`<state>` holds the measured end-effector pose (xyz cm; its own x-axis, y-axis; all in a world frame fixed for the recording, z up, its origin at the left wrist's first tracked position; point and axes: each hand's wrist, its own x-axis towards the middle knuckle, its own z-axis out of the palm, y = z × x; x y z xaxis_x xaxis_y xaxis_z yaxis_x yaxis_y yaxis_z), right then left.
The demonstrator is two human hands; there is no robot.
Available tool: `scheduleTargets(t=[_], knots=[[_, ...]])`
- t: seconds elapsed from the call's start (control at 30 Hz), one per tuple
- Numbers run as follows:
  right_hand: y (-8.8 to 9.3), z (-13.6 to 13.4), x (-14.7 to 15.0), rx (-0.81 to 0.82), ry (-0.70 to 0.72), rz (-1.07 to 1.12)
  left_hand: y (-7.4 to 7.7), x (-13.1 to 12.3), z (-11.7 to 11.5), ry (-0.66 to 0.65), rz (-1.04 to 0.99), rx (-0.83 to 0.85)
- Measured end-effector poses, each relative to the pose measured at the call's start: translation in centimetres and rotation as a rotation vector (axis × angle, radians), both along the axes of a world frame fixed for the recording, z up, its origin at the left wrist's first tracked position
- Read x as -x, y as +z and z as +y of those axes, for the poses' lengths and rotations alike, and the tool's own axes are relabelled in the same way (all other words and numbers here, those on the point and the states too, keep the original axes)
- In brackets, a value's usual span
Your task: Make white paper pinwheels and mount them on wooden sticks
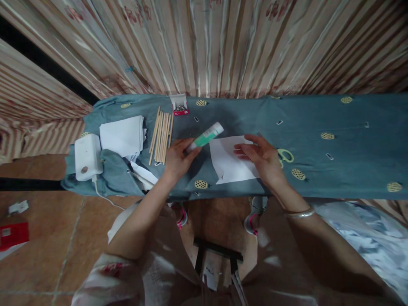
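My left hand [177, 159] is closed round the lower end of a green and white glue tube [205, 136], which points up and to the right over the blue-grey cloth-covered table [350, 157]. A white sheet of paper [231, 163] lies flat in the middle of the table. My right hand [259, 157] rests on the sheet's right side with its fingers spread. Just right of that hand lies a pair of scissors with pale green handles [284, 155], partly hidden by the hand.
A bundle of wooden sticks [161, 135] lies left of the glue tube. A stack of white paper [123, 137] and a white boxy device [86, 156] sit at the table's left end. A small red box of staples [179, 106] stands at the back edge. Curtains hang behind.
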<state>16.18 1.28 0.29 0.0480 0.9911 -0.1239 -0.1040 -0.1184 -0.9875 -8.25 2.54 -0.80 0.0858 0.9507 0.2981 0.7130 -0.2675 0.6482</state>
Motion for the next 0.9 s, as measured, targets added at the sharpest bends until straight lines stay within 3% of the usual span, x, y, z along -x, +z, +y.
scheduleTargets(t=[0.17,0.33,0.4,0.5,0.63,0.8,0.9], knots=[[-1.2,-0.7,-3.7,-0.143,0.028,-0.349,0.3,2.6,0.5,0.047,0.257,0.119],[-1.2,-2.4,-5.0,-0.191,0.146,-0.692,1.0,3.0,-0.5,-0.026,0.374,-0.066],[-0.8,-2.9,-5.1,-0.218,0.146,-0.784,1.0,2.2,-1.1,-0.135,0.378,-0.160],[-0.4,-3.4,-5.0,-0.255,0.158,-0.848,0.3,0.3,-1.8,-0.410,0.395,-0.177],[-0.4,-3.9,-4.9,-0.280,0.197,-0.873,-1.1,-2.2,-1.6,-0.610,0.302,-0.110],[-0.9,-4.3,-4.8,-0.353,0.226,-0.879,-1.4,-3.6,-1.1,-0.660,0.034,0.020],[-1.0,-4.5,-4.8,-0.429,0.260,-0.899,-1.3,-4.0,-1.3,-0.621,-0.066,0.083]])
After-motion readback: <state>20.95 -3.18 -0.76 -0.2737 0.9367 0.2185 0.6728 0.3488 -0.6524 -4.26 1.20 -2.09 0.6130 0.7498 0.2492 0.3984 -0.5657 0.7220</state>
